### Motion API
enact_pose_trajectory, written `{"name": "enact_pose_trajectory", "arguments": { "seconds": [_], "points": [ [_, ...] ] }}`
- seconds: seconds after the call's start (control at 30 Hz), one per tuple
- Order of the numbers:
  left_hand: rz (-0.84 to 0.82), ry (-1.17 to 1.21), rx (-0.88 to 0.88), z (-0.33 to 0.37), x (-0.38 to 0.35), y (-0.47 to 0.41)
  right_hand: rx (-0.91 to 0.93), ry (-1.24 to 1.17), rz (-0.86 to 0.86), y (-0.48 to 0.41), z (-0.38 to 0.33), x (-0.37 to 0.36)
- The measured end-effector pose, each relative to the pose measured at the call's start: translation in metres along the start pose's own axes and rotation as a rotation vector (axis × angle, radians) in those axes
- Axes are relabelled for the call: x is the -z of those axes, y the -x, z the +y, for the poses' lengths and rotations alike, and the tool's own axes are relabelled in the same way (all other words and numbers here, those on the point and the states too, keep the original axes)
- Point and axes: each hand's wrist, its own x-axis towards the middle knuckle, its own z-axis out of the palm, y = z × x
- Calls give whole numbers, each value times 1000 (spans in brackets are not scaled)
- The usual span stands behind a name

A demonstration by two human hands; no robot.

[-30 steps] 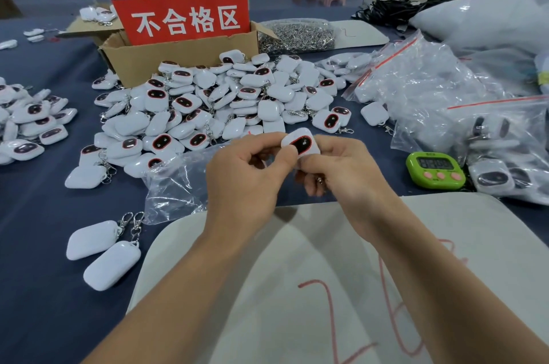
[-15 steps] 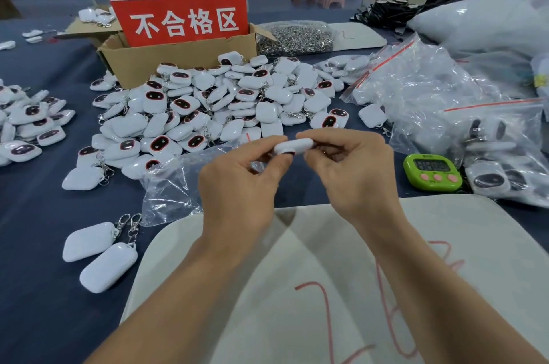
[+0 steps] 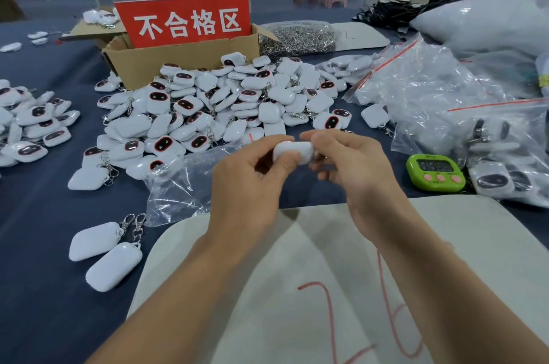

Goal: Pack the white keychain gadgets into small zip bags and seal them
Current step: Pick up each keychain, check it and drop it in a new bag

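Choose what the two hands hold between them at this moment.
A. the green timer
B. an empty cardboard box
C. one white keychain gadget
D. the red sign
C: the left hand and the right hand each pinch one end of a single white keychain gadget, above a clear zip bag that lies on the table.

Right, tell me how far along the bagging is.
Done: some gadgets already sit in zip bags on the right. In hand: both the left hand and right hand pinch one white gadget, unbagged, by a clear bag. Left: the big loose pile behind.
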Motion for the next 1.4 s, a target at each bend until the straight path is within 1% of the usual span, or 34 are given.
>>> {"name": "enact_pose_trajectory", "arguments": {
  "seconds": [0.1,0.13,0.2,0.3,0.37,0.43,0.5,0.57,0.6,0.67,0.73,0.8,0.87,0.9,0.97,1.0,1.03,1.13,1.2,1.27,1.4],
  "points": [
    [-4,3,-19,1,0,0,9,-8,-124,2,-1,1],
    [-5,9,-15,2,0,-1,14,6,-130,2,-1,2],
    [-4,-3,12,2,0,-1,15,27,-101,2,2,2],
    [-16,-39,48,3,1,-1,-20,-3,-59,1,2,0],
    [-53,-99,-19,3,1,0,-87,-39,-12,-2,0,2],
    [-60,-123,-83,2,0,0,-145,-50,-21,-3,0,3],
    [-40,-57,-65,1,0,1,-136,-34,-28,-3,1,2],
    [-22,-12,-26,2,-1,1,-75,-40,9,-3,2,1],
    [-15,-6,-21,2,-1,2,-59,-74,0,-3,2,1],
    [3,-8,-21,2,0,0,-44,-133,-107,-2,1,2],
    [-5,-34,-21,1,1,-1,-10,-57,-179,0,1,2],
    [-14,-30,-8,3,2,-1,4,7,-155,1,3,1],
    [31,5,27,4,2,0,2,9,-106,1,3,0],
    [66,-31,31,4,2,-1,-3,3,-70,0,4,1],
    [125,-217,28,3,7,-3,-19,-17,16,-3,4,5],
    [123,-320,30,2,9,-5,-24,-23,52,-5,5,7],
    [79,-429,24,0,14,-7,-26,-23,79,-6,5,9],
    [-163,-749,33,-4,28,-15,-44,16,127,-8,6,9],
    [-292,-839,64,-8,35,-17,-57,72,166,-8,8,9],
    [-357,-830,99,-12,38,-19,-49,173,187,-9,9,8],
    [-308,-627,148,-17,35,-21,15,337,162,-6,10,5]
  ]
}}
